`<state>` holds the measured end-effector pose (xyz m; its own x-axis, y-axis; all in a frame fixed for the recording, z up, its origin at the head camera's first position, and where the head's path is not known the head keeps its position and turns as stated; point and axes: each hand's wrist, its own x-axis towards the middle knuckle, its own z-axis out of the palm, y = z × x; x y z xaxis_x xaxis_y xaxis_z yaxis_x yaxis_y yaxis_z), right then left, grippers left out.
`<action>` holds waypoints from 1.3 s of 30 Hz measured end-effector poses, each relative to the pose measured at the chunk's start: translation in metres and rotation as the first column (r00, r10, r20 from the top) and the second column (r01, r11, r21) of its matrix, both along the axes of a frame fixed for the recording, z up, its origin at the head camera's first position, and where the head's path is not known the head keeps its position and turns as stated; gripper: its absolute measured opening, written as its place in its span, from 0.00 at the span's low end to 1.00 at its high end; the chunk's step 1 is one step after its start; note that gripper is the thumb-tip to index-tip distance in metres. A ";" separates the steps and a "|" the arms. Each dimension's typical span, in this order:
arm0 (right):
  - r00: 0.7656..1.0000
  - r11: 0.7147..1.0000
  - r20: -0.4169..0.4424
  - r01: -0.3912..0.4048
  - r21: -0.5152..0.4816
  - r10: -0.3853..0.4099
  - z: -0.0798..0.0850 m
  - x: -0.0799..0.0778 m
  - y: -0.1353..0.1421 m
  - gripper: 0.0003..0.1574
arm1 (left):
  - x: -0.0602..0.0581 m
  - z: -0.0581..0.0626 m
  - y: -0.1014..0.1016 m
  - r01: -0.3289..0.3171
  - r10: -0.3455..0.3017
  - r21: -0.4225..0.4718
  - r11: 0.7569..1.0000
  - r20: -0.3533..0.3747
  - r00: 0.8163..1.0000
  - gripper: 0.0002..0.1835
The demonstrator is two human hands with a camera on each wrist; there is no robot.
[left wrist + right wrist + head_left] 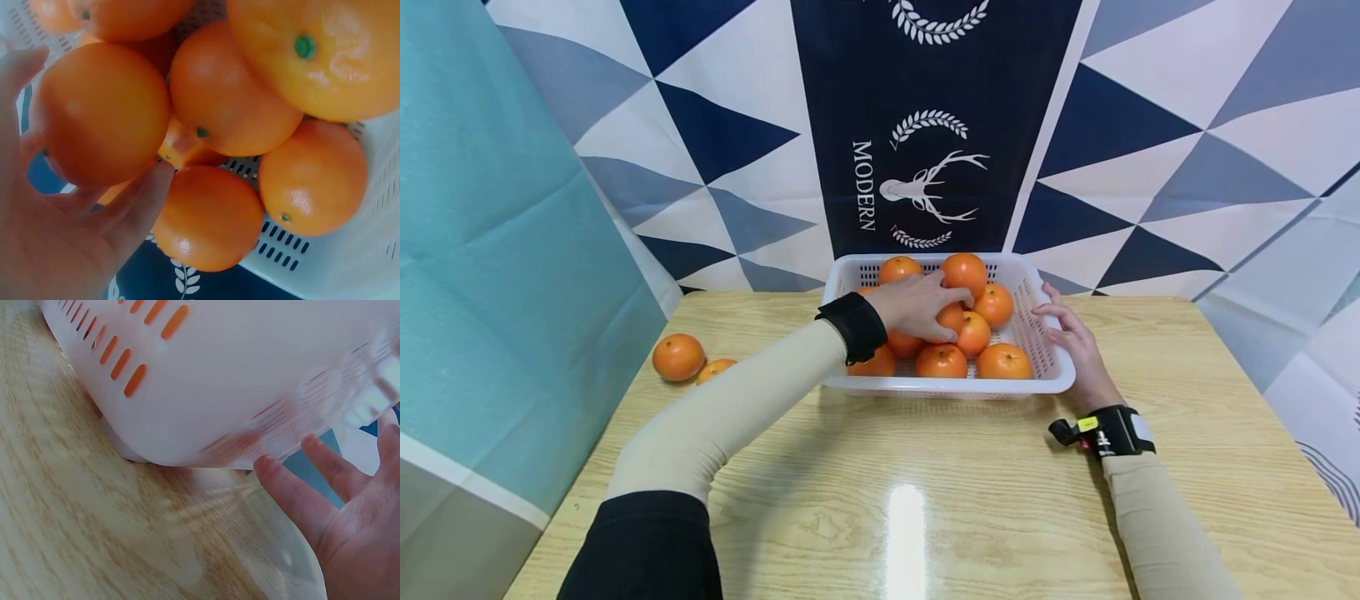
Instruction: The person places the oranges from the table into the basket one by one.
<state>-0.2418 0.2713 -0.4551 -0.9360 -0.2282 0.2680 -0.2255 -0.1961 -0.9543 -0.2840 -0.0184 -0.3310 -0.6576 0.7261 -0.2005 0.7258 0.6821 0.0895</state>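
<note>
A white plastic basket (955,386) full of oranges stands at the back of the table. My left hand (913,307) reaches into it and grips an orange (103,115), its fingers and thumb around the fruit's sides. Close by lie more oranges, among them a large one (319,56) and one (209,219) low in the basket. At the basket's right end, my right hand (1078,358) touches the rim and outer wall. In the right wrist view its fingers (290,490) are spread and fairly straight against that wall.
Two loose oranges lie on the left of the wooden table (1000,508): one (678,357) in full view, another (715,369) partly hidden behind my left arm. A patterned cloth (745,167) hangs right behind the basket, and a teal one (520,250) on the left.
</note>
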 end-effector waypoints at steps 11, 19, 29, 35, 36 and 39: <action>1.000 1.000 -0.007 0.006 0.026 -0.005 0.001 0.001 0.000 0.19 | -0.002 0.021 -0.007 -0.040 0.040 -0.003 0.999 0.005 0.999 0.34; 1.000 1.000 -0.002 0.002 0.021 -0.002 0.001 0.002 0.000 0.19 | 0.000 0.015 -0.012 -0.035 0.035 -0.003 0.999 0.005 0.999 0.35; 1.000 1.000 -0.018 -0.020 0.000 0.020 0.002 0.001 -0.001 0.20 | 0.009 0.017 -0.029 -0.021 0.025 0.033 0.999 -0.115 0.993 0.33; 1.000 1.000 0.003 0.000 0.018 0.000 0.003 0.003 0.000 0.20 | 0.013 0.018 -0.044 -0.026 0.032 0.060 0.998 -0.100 0.995 0.34; 1.000 1.000 0.007 -0.001 0.017 0.000 0.003 0.003 0.000 0.20 | 0.013 0.018 -0.047 -0.029 0.036 0.068 0.997 -0.093 0.995 0.34; 1.000 1.000 0.014 -0.006 0.016 0.006 0.003 0.003 0.000 0.20 | 0.013 0.017 -0.058 -0.043 0.049 0.068 0.997 -0.098 0.994 0.33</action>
<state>-0.2387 0.2713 -0.4518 -0.9382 -0.2381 0.2511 -0.2109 -0.1819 -0.9604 -0.2706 -0.0766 -0.3135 -0.7049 0.7042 -0.0852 0.7014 0.7099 0.0643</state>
